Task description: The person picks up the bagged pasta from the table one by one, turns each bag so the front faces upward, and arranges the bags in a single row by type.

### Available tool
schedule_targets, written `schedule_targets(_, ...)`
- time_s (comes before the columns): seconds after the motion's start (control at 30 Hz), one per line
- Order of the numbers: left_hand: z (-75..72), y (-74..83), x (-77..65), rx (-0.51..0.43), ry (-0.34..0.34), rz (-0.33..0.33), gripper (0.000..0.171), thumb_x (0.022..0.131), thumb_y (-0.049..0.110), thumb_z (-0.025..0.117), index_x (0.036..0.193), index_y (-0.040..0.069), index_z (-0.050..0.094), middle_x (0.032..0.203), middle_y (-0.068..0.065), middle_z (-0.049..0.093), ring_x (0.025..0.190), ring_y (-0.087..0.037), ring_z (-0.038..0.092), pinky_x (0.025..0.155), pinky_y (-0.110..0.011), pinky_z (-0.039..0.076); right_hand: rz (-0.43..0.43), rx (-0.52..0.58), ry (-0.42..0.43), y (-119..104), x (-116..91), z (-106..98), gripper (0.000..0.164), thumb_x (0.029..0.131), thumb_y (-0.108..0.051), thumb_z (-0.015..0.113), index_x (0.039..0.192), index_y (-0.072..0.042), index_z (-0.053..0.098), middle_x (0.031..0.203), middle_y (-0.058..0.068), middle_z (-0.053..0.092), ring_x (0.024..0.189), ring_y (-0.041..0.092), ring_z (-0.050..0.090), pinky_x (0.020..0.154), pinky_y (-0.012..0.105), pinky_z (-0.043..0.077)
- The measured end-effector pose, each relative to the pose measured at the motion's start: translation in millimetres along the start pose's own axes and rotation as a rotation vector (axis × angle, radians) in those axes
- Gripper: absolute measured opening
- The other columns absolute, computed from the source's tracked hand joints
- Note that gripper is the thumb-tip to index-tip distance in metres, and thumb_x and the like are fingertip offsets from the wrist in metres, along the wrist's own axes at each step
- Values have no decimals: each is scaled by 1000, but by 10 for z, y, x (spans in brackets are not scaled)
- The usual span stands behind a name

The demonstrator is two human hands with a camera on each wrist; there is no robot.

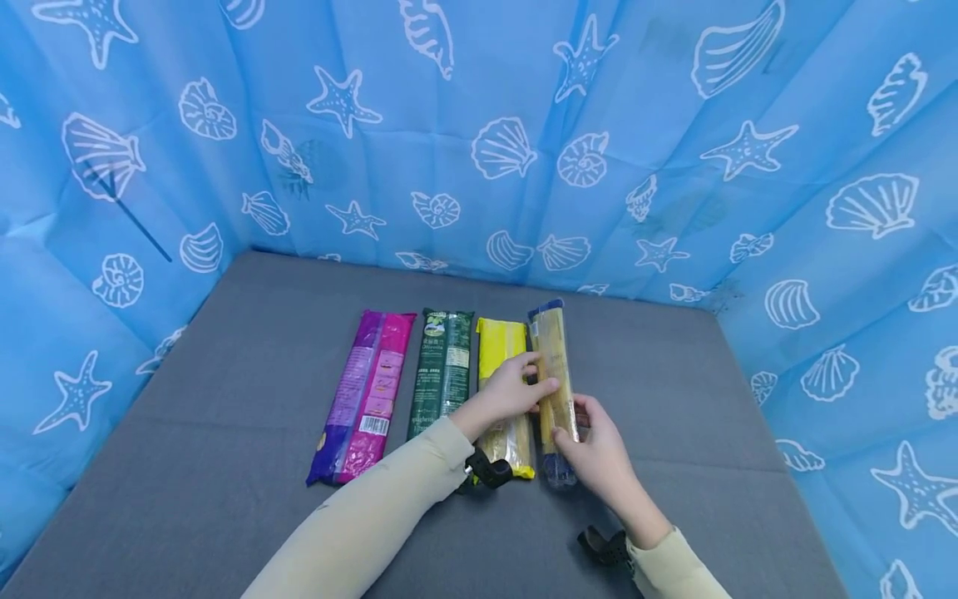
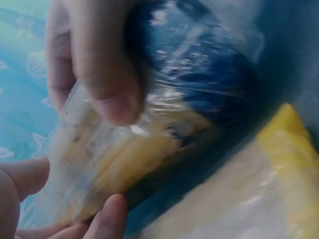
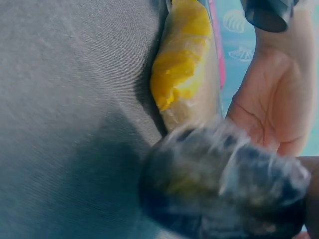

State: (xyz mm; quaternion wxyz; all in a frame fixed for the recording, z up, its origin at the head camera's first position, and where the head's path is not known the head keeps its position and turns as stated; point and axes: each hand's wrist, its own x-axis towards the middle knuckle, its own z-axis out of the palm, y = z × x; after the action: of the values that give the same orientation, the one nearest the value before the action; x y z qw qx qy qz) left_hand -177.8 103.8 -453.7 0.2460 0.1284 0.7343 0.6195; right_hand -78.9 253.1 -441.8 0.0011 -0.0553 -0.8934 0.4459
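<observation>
Both hands hold a clear packet of spaghetti with dark blue ends (image 1: 554, 366), the rightmost of a row of packets. My left hand (image 1: 511, 388) grips its left side, thumb on the near face and fingers around the edge. Lower down, my right hand (image 1: 602, 453) holds the right side with its thumb across the front. In the left wrist view the right thumb presses the wrapper (image 2: 164, 119) near the blue end. That blue end (image 3: 224, 184) appears raised off the cloth in the right wrist view. Just left lies a yellow-ended spaghetti packet (image 1: 501, 341), partly covered by my left hand.
Further left lie a dark green spaghetti packet (image 1: 441, 366) and a purple and pink packet (image 1: 362, 391). They rest on a grey cloth-covered table (image 1: 224, 466). A blue curtain with white shell prints (image 1: 449, 125) surrounds its back and sides.
</observation>
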Motion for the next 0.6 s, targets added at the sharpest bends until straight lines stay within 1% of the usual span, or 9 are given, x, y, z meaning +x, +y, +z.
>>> schedule_targets(0.03, -13, 5, -3, -44, 1, -8, 72, 91, 35, 68, 150, 13, 34, 143, -16, 46, 81, -19, 68, 71, -35, 57, -12, -33, 4, -17, -1, -1, 49, 88, -6, 67, 133, -1, 47, 116, 17, 58, 101, 28, 60, 72, 32, 56)
schedule_targets(0.1, -27, 12, -10, -135, 1, -31, 74, 91, 35, 69, 151, 13, 32, 143, -16, 45, 88, -20, 67, 73, -37, 57, -34, -96, 12, -33, -8, -1, 50, 87, -6, 67, 133, -2, 47, 113, 15, 57, 97, 27, 61, 69, 32, 56)
schedule_targets(0.2, -46, 35, -29, -236, -1, -63, 76, 91, 33, 69, 152, 12, 28, 142, -17, 45, 96, -23, 65, 76, -39, 57, -80, -185, 33, -54, -24, 9, 49, 86, -6, 67, 132, -3, 49, 113, 12, 57, 95, 24, 61, 69, 33, 55)
schedule_targets(0.27, -56, 52, -39, -296, -3, -81, 77, 91, 32, 69, 151, 11, 26, 142, -18, 44, 97, -25, 65, 77, -40, 57, -129, -257, 53, -73, -35, 20, 49, 85, -6, 68, 131, -3, 51, 113, 11, 57, 95, 24, 60, 71, 36, 55)
schedule_targets(0.37, -70, 70, -50, -370, 10, -97, 78, 91, 31, 70, 149, 8, 24, 138, -19, 44, 92, -27, 66, 77, -41, 57, -231, -390, 100, -105, -53, 43, 49, 82, -5, 70, 129, -3, 54, 113, 11, 59, 96, 25, 59, 75, 42, 53)
schedule_targets(0.43, -73, 71, -54, -403, 23, -97, 78, 90, 31, 70, 148, 6, 24, 132, -19, 47, 89, -27, 66, 75, -40, 57, -302, -478, 135, -120, -67, 64, 50, 80, -4, 72, 127, -3, 56, 111, 11, 61, 96, 27, 58, 74, 45, 52)
schedule_targets(0.5, -71, 63, -59, -415, 41, -96, 75, 90, 31, 70, 145, 5, 25, 125, -16, 50, 87, -26, 66, 74, -40, 57, -374, -555, 167, -129, -78, 87, 50, 78, -3, 73, 125, -3, 57, 108, 11, 62, 95, 29, 58, 72, 46, 53)
schedule_targets(0.6, -63, 46, -62, -422, 72, -99, 71, 90, 32, 70, 141, 6, 29, 118, -13, 54, 84, -25, 67, 70, -38, 58, -481, -635, 212, -125, -84, 120, 49, 76, -1, 74, 122, -3, 59, 105, 10, 62, 95, 31, 57, 73, 47, 53)
